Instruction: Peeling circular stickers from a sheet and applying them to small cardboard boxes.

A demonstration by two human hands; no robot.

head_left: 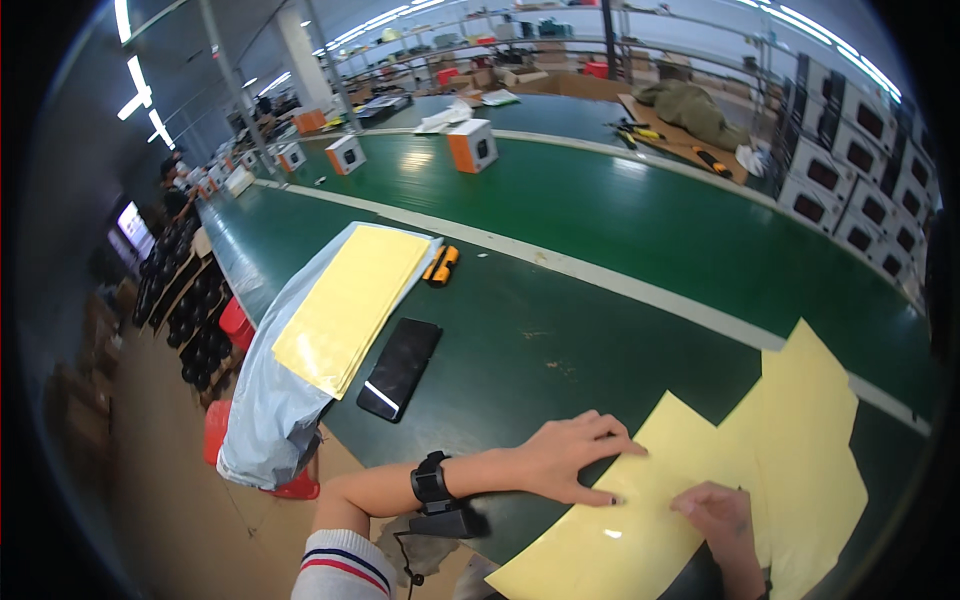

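Observation:
A yellow sheet (pixel 610 550) lies at the near right edge of the green table, with a white glare spot on it. My left hand (pixel 580 455) rests on its left part, fingers apart, thumb and fingertips touching the surface. Over the sheet's right side, my right hand (pixel 718 512) is closed, thumb and fingers drawn together; whatever they hold, if anything, is hidden. More yellow sheets (pixel 805 440) fan out beyond and to the right of that hand, overlapping one another. A black strap with a small device (pixel 432 485) is around my left wrist.
A stack of yellow sheets (pixel 355 300) lies on a pale plastic bag (pixel 270 420) at left, beside a black phone (pixel 400 370) and an orange-black object (pixel 441 266). Across a pale rail, white-orange boxes (pixel 472 147) sit on a green conveyor (pixel 620 200). Stacked boxes (pixel 850 170) stand far right.

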